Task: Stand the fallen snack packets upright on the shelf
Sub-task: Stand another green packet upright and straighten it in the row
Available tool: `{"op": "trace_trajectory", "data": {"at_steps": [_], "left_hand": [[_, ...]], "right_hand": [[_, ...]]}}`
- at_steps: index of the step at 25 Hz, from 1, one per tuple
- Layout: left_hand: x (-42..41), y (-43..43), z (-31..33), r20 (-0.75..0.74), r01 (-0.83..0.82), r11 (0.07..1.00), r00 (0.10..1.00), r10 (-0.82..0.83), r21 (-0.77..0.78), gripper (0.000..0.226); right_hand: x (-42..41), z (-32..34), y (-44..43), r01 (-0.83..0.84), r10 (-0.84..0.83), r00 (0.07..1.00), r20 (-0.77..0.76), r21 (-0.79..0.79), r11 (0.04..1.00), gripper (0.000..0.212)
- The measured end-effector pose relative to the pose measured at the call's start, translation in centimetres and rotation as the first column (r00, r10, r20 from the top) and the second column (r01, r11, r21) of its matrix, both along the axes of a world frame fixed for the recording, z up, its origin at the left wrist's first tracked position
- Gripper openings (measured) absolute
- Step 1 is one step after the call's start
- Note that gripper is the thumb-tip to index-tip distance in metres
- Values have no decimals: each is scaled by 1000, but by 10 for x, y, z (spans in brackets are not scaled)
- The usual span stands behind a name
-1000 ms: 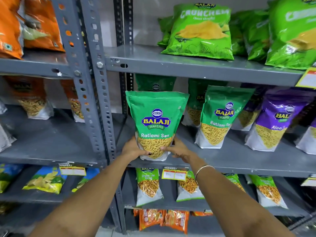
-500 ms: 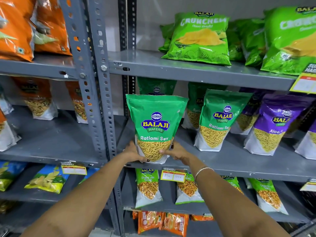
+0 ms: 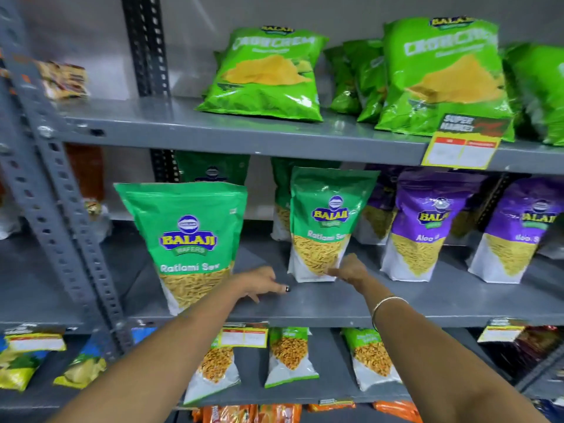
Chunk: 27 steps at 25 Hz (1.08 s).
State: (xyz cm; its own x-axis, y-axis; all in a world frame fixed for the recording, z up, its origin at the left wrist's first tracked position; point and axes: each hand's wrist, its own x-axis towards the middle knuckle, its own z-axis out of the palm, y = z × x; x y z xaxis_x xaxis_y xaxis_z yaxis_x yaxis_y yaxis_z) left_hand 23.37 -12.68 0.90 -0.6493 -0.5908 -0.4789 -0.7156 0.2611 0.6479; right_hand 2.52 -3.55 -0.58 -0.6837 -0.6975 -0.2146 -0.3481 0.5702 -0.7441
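A green Ratlami Sev packet [image 3: 189, 239] stands upright at the left of the grey middle shelf [image 3: 305, 303], with no hand on it. My left hand [image 3: 262, 283] hovers just right of its base, fingers spread and holding nothing. A second green Ratlami Sev packet [image 3: 326, 221] stands upright further right. My right hand [image 3: 348, 268] reaches to this packet's lower right corner, and its fingertips touch the packet without closing on it. More green packets stand behind these two, partly hidden.
Purple Aloo Sev packets [image 3: 424, 227] stand to the right on the same shelf. Light green crisp bags [image 3: 268, 77] lean on the shelf above. A slotted grey upright [image 3: 61, 209] borders the left. Smaller packets [image 3: 290, 355] fill the shelf below.
Both hands have let go of the left green packet, which now stands alone. They moved right; the right hand reached the second green packet. The view swung right and closer.
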Motion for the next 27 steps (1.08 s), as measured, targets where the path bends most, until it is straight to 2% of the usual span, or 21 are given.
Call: {"op": "trace_trajectory", "data": {"at_steps": [2, 3, 4, 5, 7, 9, 11, 17, 21, 27], "left_hand": [[-42, 0, -7, -136, -193, 976, 974, 179, -98, 75], [-58, 0, -9, -212, -274, 956, 945, 247, -108, 83], [-73, 0, -12, -260, -346, 933, 914, 311, -98, 84], [-85, -3, -16, -292, -405, 912, 882, 370, -70, 82], [-98, -4, -25, -326, -476, 878, 838, 437, -48, 68], [-101, 4, -28, -325, -522, 848, 821, 470, -93, 59], [-98, 9, -31, -323, -545, 830, 812, 486, -121, 60], [-69, 39, -27, -259, -494, 845, 860, 440, -205, 60], [-53, 51, -28, -262, -452, 869, 880, 397, -202, 60], [-43, 60, -25, -328, -431, 889, 871, 365, -153, 58]], "right_hand": [[-29, -4, -6, 2, 0, 1000, 24, -80, 997, 89], [-40, -6, -11, -24, 31, 998, 59, -122, 992, 95], [-53, -10, -15, -45, 66, 990, 127, -167, 985, 98], [-63, -17, -19, -78, 120, 973, 195, -212, 974, 92], [-66, -20, -18, -187, 290, 910, 295, -331, 925, 63], [-62, -22, -12, -213, 353, 880, 317, -400, 891, 62], [-57, -26, -6, -165, 345, 872, 348, -454, 876, 67], [-29, -27, 32, -175, 313, 899, 308, -403, 898, 72], [-12, -21, 49, -145, 245, 933, 262, -348, 926, 80], [-2, -17, 62, -179, 269, 936, 229, -347, 920, 83]]}}
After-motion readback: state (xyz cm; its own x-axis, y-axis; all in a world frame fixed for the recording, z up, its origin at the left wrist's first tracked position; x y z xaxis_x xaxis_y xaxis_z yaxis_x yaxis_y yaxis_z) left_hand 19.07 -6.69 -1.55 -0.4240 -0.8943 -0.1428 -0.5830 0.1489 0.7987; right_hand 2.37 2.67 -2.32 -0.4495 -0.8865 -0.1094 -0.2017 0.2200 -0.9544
